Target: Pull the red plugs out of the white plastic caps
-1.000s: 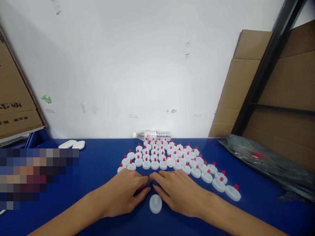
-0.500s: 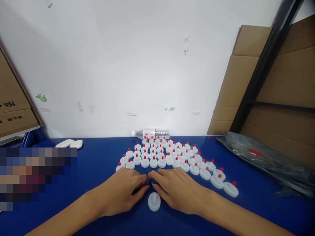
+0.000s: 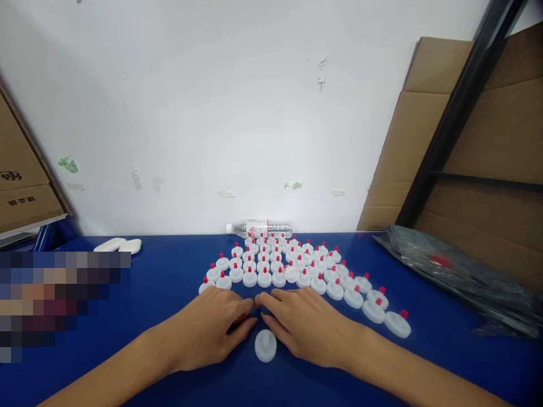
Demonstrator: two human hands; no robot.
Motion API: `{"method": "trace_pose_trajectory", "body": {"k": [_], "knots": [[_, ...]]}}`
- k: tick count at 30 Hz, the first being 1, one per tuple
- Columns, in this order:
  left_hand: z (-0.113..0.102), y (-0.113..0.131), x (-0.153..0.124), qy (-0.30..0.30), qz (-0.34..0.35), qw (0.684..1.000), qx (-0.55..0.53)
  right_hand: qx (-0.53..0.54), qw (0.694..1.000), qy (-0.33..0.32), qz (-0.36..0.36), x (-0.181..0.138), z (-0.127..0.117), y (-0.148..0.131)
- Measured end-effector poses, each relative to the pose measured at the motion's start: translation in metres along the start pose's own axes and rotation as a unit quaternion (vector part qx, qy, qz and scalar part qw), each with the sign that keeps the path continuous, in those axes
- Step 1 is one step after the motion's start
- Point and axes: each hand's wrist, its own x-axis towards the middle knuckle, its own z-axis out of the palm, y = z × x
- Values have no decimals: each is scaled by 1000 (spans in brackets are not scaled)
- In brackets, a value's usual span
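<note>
Bottle: a clear labelled bottle (image 3: 280,228) was laid on its side by the wall (image 3: 263,113); any contents could not be told.
Red-tipped caps: white caps (image 3: 264,280) were spread in uneven rows in front of the bottle, red tips pointed up.
Single cap: one tipless cap (image 3: 265,351) was set between the wrists, near both thumbs, untouched.
Left hand: left hand (image 3: 212,325) was placed palm down; a red bit (image 3: 243,319) was glimpsed by its fingers; whether the grip was closed on it could not be told.
Right hand: right hand (image 3: 307,325) was held alongside, fingertips near the left's; grip state could not be told, undersides being hidden.
Counter: blue counter (image 3: 169,271) was also occupied by two white oval objects (image 3: 129,246) and dark plastic bags (image 3: 445,280).
Room: cardboard (image 3: 392,152) was seen behind a black post (image 3: 445,130); the wall was marked with tape scraps (image 3: 227,194).
</note>
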Motion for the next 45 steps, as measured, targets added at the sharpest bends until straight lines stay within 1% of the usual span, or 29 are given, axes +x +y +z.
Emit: {"method": "trace_pose_trajectory", "body": {"k": [8,18,32,45], "knots": [[-1,1,0,4,2,1000,1,8,1000,-1,2,-1,0,0],[-8,5,0,-9,1,1000,-3,1,1000,2,-3,0,-2,-1],[-2,2,2,-9,1,1000,2,-8,1000,10,-9,-2,1,0],[3,-1,1,11,8,1000,-13,-7,1000,6,-9,0,0,0]]}}
